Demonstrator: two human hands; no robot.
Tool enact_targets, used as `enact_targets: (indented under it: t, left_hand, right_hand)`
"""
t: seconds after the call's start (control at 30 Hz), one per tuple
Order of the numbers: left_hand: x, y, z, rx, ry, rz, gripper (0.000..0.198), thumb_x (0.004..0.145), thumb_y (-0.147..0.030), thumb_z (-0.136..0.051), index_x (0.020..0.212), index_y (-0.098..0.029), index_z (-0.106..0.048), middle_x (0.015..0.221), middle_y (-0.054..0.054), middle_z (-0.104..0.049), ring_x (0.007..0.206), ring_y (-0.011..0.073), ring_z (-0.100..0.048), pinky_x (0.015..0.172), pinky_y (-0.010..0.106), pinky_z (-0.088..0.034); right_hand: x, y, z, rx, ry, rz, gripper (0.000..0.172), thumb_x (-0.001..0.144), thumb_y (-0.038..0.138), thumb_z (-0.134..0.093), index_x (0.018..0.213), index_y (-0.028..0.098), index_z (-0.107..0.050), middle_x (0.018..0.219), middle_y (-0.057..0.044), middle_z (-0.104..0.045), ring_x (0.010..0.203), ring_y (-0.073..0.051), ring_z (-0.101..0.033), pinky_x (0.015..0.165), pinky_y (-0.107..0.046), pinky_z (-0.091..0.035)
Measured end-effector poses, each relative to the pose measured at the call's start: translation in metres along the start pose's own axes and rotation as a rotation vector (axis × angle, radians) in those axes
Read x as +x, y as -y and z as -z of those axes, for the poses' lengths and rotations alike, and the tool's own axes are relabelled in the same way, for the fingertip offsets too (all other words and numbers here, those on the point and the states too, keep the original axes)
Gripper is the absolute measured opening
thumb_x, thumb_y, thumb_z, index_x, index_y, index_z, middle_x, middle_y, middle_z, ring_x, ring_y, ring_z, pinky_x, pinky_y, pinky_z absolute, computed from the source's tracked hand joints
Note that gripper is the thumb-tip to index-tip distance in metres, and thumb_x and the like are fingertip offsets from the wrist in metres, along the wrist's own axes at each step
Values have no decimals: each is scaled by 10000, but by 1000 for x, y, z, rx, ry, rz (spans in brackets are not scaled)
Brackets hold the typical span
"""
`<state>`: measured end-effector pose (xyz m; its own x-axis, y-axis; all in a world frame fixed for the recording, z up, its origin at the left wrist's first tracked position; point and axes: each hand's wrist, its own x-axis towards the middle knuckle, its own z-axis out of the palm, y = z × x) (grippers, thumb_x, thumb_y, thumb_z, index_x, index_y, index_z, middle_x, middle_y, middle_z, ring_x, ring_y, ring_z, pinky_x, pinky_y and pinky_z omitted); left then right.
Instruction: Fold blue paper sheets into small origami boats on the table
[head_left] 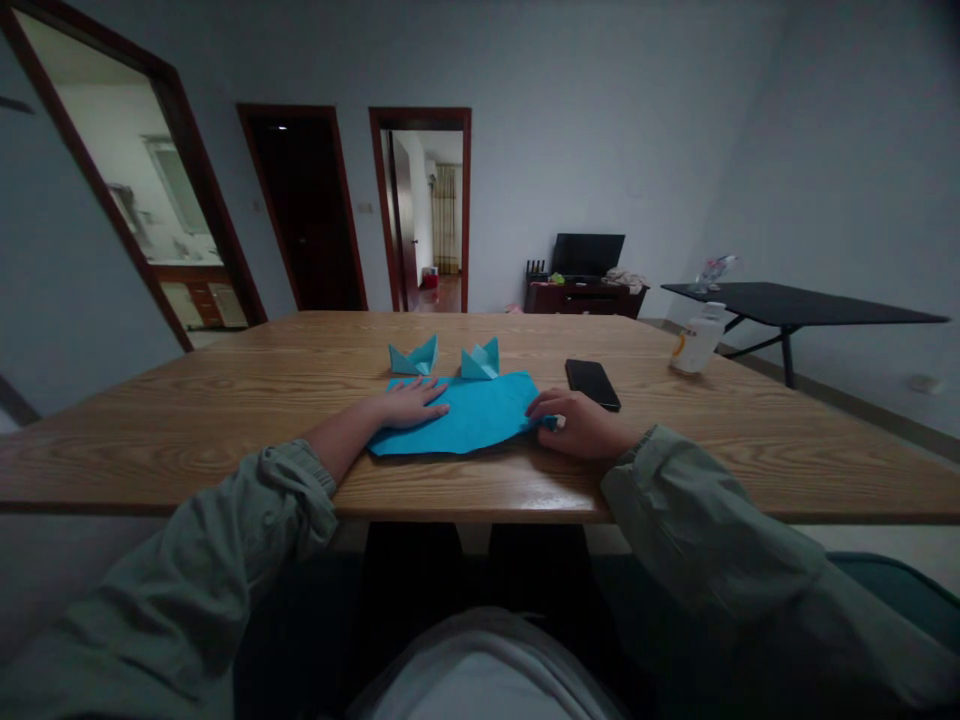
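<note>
A sheet of blue paper lies flat on the wooden table in front of me. My left hand rests flat on the sheet's left part, fingers stretched out. My right hand pinches the sheet's right corner between thumb and fingers. Just behind the sheet stand two small folded blue paper boats, the left paper boat and the right paper boat.
A black phone lies right of the sheet. A white bottle stands near the table's right edge. Behind are a dark side table, a TV on a low cabinet and doorways.
</note>
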<state>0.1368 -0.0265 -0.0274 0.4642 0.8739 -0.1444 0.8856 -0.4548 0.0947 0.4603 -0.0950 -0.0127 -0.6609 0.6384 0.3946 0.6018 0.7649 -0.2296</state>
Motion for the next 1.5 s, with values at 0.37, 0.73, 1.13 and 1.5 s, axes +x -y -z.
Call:
enact_targets:
  t: [0.37,0.73,1.13,1.5]
  left_hand:
    - [2,4,-2,-1,-4,-13,811,888,-712,-182,1546,-239,-147,1611,77,-86,1480,326,-55,1154,546,-91]
    - [2,9,2,-49,-60,-46,770,890,-683,-293,1515,-234,-272,1592,95,-202,1469,318,-149,1152,513,-174]
    - [-76,-29,25,-56,-115,-300,632,733,-569,-688,1294,-301,-579,1388,32,-552,1270,263,-494,1053,364,-383]
    - [-92,-35,20,100,-306,-253,282,896,-308,-473,1055,-260,-701,992,48,-720,882,204,-648,810,306,-471]
  right_hand:
    - [-2,10,10,59,200,-141,159,761,184,-517,644,156,-621,647,-15,-596,595,-126,-497,591,-257,-366]
    - [1,12,12,22,364,-224,208,804,290,-514,633,173,-504,628,12,-505,594,-110,-428,567,-259,-279]
    - [-2,8,12,-13,379,-290,314,793,422,-570,611,175,-500,581,24,-482,545,-96,-370,532,-270,-222]
    - [-1,2,10,0,419,-357,359,833,431,-534,588,173,-485,544,30,-435,528,-95,-342,532,-286,-198]
